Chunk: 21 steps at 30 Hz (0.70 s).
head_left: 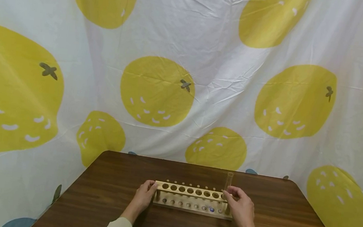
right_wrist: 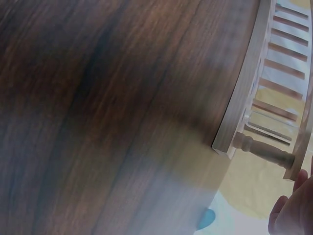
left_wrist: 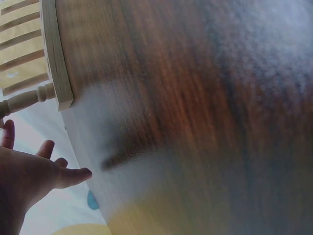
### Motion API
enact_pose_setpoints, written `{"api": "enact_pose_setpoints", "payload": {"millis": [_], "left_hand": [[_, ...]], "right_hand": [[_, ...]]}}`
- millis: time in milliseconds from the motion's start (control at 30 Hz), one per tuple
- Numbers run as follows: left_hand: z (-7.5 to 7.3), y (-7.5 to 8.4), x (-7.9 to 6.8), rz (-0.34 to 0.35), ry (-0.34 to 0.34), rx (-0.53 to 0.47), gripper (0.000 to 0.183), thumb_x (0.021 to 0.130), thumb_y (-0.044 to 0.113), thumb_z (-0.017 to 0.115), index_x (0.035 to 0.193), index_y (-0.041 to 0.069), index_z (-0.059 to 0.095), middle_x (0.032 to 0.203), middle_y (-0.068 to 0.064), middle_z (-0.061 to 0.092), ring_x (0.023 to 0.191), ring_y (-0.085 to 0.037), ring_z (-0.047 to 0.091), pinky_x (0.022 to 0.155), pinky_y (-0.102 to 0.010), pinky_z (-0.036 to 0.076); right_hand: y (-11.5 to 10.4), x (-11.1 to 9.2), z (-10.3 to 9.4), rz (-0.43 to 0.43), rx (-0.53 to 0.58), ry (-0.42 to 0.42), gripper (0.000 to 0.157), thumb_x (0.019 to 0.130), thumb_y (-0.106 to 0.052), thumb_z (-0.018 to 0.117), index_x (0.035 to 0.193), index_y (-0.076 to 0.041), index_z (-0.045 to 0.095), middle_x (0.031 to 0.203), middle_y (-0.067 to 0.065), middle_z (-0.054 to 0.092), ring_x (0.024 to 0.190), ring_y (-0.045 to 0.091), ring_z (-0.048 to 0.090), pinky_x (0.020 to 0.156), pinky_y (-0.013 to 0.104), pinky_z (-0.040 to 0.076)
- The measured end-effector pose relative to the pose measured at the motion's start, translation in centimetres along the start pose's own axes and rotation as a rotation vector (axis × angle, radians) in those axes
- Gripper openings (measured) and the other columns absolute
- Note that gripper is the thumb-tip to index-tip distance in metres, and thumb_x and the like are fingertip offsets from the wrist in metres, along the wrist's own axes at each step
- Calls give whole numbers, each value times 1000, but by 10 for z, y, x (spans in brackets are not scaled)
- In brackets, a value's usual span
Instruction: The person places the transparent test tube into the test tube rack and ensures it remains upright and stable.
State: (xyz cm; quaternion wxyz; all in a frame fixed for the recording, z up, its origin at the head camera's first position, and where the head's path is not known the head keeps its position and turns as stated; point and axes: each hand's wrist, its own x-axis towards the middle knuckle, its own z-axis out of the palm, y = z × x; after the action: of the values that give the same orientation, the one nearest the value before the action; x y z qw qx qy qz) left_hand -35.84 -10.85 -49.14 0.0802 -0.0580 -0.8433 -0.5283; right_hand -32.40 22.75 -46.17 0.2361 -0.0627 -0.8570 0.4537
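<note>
A pale wooden test tube rack (head_left: 179, 209) stands on the table, its upper bar pierced by a row of round holes. One clear glass test tube (head_left: 229, 179) rises from the hole at the right end; its rounded lower part (right_wrist: 247, 117) shows inside the rack in the right wrist view. My left hand (head_left: 143, 195) pinches the upper bar's left end, its other fingers (left_wrist: 46, 148) spread loosely beside the rack. At the opposite end, my right hand (head_left: 241, 207) grips the bar's end close to the tube, thumb in front and fingers behind.
Beneath the rack is a dark brown wooden table (head_left: 96, 192) with a glossy top. Thin pegs (head_left: 190, 184) line the rack's back edge. A white cloth (head_left: 214, 105) printed with yellow fruit hangs behind and around the table.
</note>
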Motion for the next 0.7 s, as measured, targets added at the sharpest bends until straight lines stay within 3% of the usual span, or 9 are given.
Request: {"api": "enact_pose_setpoints", "payload": {"millis": [400, 700], "left_hand": [[0, 0, 0, 9, -6, -8, 38, 107, 28, 47, 123, -4, 56, 118, -23, 60, 110, -37, 56, 91, -54, 44], [-2, 2, 0, -22, -14, 7, 40, 107, 32, 46, 125, -2, 56, 128, -28, 54, 120, -45, 49, 96, -57, 41]], "right_hand": [[3, -1, 2, -16, -17, -20, 27, 90, -30, 75, 109, -12, 73, 97, 2, 73, 91, 17, 61, 77, 35, 44], [4, 0, 1, -61, -48, -17, 27, 89, -27, 76, 109, -9, 74, 97, 4, 74, 91, 21, 64, 77, 38, 46]]}}
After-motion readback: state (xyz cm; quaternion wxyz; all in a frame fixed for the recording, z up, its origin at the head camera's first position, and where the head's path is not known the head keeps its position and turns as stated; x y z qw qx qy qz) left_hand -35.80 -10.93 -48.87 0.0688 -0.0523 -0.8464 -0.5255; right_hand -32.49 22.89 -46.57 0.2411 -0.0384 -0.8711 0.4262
